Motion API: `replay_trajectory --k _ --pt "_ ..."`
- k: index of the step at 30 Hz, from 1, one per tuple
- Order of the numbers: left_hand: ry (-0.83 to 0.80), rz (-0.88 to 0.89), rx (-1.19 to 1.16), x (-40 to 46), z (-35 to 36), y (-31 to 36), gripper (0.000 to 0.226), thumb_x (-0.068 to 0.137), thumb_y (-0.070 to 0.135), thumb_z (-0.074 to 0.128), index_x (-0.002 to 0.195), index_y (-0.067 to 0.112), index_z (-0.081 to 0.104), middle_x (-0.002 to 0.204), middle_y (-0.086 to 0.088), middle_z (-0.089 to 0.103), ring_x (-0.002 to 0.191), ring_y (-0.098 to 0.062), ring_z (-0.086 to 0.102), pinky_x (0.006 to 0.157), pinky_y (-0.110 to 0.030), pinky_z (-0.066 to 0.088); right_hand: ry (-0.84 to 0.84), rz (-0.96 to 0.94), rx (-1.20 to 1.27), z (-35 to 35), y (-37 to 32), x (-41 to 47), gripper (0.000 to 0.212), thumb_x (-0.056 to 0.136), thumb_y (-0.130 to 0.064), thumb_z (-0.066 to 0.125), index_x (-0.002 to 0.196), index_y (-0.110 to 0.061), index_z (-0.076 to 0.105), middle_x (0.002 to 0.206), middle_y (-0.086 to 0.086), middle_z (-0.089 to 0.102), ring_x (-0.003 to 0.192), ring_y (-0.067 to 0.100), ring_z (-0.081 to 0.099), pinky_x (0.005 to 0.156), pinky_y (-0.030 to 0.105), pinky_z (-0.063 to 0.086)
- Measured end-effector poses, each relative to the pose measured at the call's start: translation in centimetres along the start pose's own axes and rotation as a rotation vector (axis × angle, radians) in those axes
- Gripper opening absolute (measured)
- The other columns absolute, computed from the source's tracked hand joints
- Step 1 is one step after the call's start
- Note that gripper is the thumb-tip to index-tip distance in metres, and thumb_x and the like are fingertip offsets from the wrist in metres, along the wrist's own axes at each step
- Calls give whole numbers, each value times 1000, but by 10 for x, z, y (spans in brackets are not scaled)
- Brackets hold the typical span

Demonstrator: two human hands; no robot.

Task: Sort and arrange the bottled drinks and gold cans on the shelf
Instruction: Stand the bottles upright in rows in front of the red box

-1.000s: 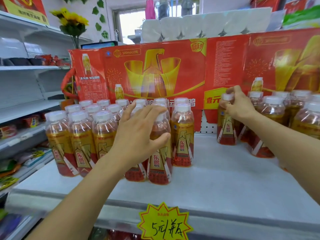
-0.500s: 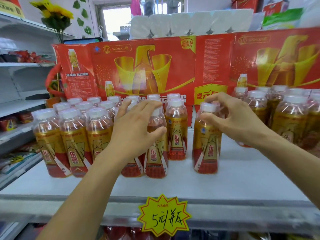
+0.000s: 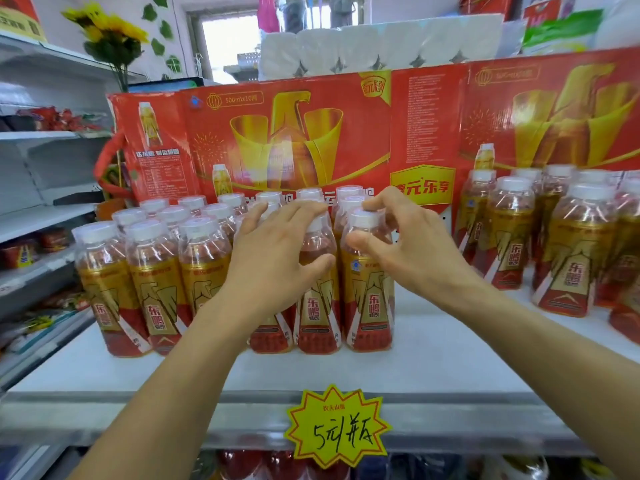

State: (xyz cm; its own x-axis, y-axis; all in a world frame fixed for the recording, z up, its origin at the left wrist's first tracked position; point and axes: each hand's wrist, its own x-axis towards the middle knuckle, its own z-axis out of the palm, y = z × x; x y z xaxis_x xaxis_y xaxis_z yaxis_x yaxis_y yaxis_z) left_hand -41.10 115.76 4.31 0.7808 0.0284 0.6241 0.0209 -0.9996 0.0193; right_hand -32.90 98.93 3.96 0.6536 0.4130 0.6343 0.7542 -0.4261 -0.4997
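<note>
A bottle (image 3: 367,282) with a white cap stands straight up on the shelf (image 3: 433,368), cap pointing to the ceiling, at the right end of the front row of the big bunch of bottles (image 3: 152,271), touching the one next to it. The right hand (image 3: 412,251) curls round its neck and cap, thumb on the front at 9 o'clock from the palm, and the left hand (image 3: 273,258) lies over the bottles at 9 o'clock from it, fingers spread and thumb pressed on one bottle. More bottles (image 3: 561,244) stand well apart at 3 o'clock, and a yellow price tag (image 3: 337,426) hangs at 6 o'clock.
</note>
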Motion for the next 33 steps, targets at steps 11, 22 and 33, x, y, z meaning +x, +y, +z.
replay_trajectory --k 11,22,33 --pt "-102 92 -96 28 -4 37 82 76 78 33 143 31 36 148 12 40 137 -8 33 121 -35 6 -63 -9 -182 -73 70 30 44 94 -42 55 133 -23 51 134 0 52 125 18 45 104 42 40" --pt "-410 275 -227 173 36 169 72 89 50 61 149 21 33 149 1 41 132 -18 43 99 -26 35 -502 330 -842 -196 130 67 41 88 -55 59 118 -28 65 118 2 65 104 24 61 92 41 51" --pt "-577 56 -375 232 122 218 92 70 39 85 146 18 36 146 -3 44 127 -22 46 96 -31 38 -549 302 -672 -202 170 53 82 65 -50 83 131 -27 40 120 0 56 105 21 53 86 38 51"
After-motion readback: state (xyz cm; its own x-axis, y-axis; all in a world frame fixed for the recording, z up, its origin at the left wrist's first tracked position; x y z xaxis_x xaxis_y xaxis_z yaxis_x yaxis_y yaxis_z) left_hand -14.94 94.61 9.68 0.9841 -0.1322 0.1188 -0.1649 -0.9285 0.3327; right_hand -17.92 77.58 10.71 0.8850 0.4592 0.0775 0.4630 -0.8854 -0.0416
